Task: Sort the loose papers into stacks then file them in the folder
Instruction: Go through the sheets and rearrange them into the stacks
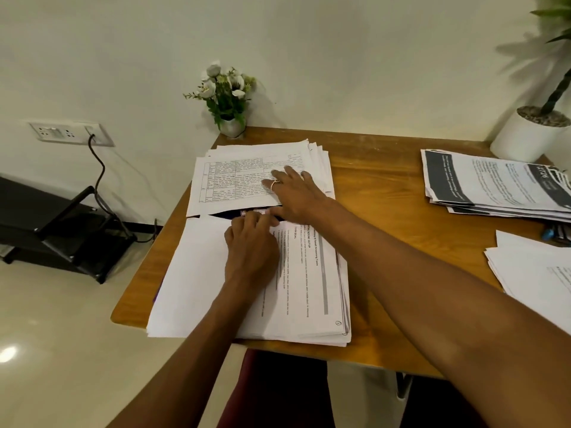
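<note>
So we're pressing our right hand (293,193) flat, fingers spread, on the far stack (234,180), probably pinning it back, while our left hand (250,251) is curling at the folder (225,215) showing between both stacks, grip unclear.

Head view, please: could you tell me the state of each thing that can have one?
right hand, flat, pressing on the far stack
left hand, on the near stack, fingers curled at its far edge
folder, mostly hidden under both stacks
banner stack, fanned, untouched
cable, plugged into wall socket
</note>
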The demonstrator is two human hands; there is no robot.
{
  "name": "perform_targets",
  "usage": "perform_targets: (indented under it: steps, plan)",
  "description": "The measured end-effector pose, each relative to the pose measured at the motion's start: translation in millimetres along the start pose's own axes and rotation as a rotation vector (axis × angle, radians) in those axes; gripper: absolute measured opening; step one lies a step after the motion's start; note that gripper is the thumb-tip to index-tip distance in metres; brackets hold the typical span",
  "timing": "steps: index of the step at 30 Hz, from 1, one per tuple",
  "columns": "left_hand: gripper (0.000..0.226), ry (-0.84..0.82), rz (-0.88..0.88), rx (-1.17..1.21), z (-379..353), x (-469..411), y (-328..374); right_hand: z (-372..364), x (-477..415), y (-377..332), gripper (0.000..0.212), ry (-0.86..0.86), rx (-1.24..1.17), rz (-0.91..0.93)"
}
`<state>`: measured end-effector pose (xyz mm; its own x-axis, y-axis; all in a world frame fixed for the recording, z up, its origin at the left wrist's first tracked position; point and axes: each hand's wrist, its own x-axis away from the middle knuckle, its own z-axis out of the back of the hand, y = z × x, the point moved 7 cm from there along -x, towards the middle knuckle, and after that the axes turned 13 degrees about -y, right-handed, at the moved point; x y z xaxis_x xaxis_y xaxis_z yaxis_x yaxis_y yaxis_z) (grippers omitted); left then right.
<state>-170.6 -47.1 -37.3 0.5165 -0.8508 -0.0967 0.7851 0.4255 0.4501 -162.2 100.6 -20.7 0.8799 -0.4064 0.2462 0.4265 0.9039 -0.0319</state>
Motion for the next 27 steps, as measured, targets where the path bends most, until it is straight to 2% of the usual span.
perform_targets:
  steps: [2,4,9,12,15,19,22,24,26,27]
  plan:
    - [0.025,-0.008,-0.001,0.016,-1,0,-1,-4,-8,4,0.087,-0.076,-0.009,0.013]
    - [0.023,-0.007,-0.011,0.033,-1,-1,-1,-6,-12,6,0.082,-0.104,0.064,0.046]
    - [0.024,-0.012,-0.007,0.048,-3,-2,-2,-3,-10,-5,0.073,-0.011,0.239,0.076]
    - [0.027,-0.002,-0.02,0.056,-2,-1,-2,1,-8,-8,0.05,0.101,0.301,0.073]
    - [0.02,0.025,-0.034,0.046,-3,-2,-2,7,-4,-8,0.031,0.157,0.306,0.042]
    - [0.014,0.02,-0.013,0.048,-5,-1,-5,26,9,2,0.03,0.246,0.222,0.014]
    - [0.016,0.017,-0.015,0.045,-7,-4,-4,56,41,16,0.04,0.42,0.041,0.049]
    - [0.014,0.028,0.054,0.19,-2,-3,-6,76,78,25,0.039,0.563,-0.077,0.123]
    - [0.005,0.124,0.119,0.395,1,8,-15,89,121,33,0.031,0.691,-0.174,0.198]
    - [0.009,0.165,0.104,0.485,1,23,-16,93,145,38,0.027,0.746,-0.228,0.231]
